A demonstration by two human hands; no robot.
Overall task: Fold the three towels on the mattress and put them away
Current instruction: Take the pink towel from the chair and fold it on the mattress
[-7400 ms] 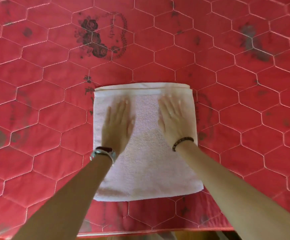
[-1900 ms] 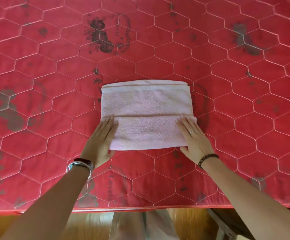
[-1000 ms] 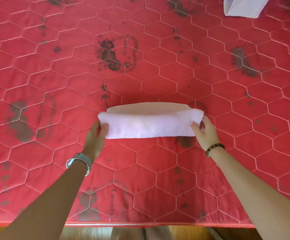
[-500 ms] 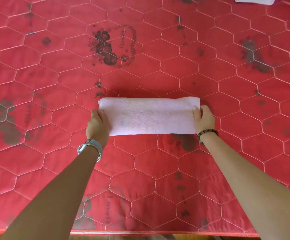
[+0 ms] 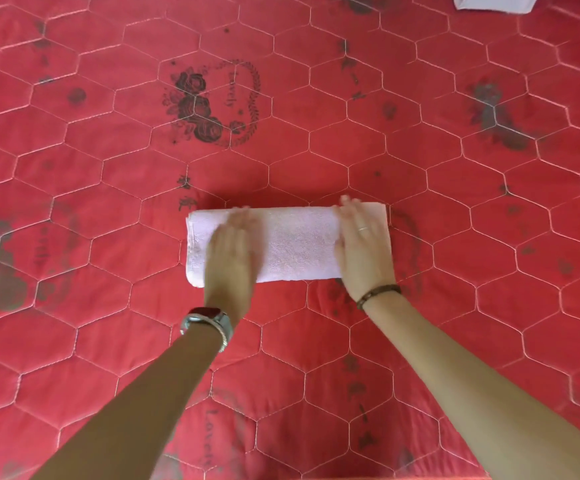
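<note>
Towel (image 5: pixel 295 244) folded mid mattress (image 5: pixel 108 150), not yet stored.
Pressing it with left hand (image 5: pixel 231 251) and right hand (image 5: pixel 363 247), fingers straight, gripping nothing; white cloth (image 5: pixel 492 1), likely another towel, at far right corner.

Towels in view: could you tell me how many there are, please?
2. The pink towel lies folded at the mattress centre; the white towel is cropped at top right. Another may be hidden.

A home bedroom: a red quilted mattress (image 5: pixel 454 271) with rose prints fills the frame, a folded towel (image 5: pixel 295 244) at centre.
</note>
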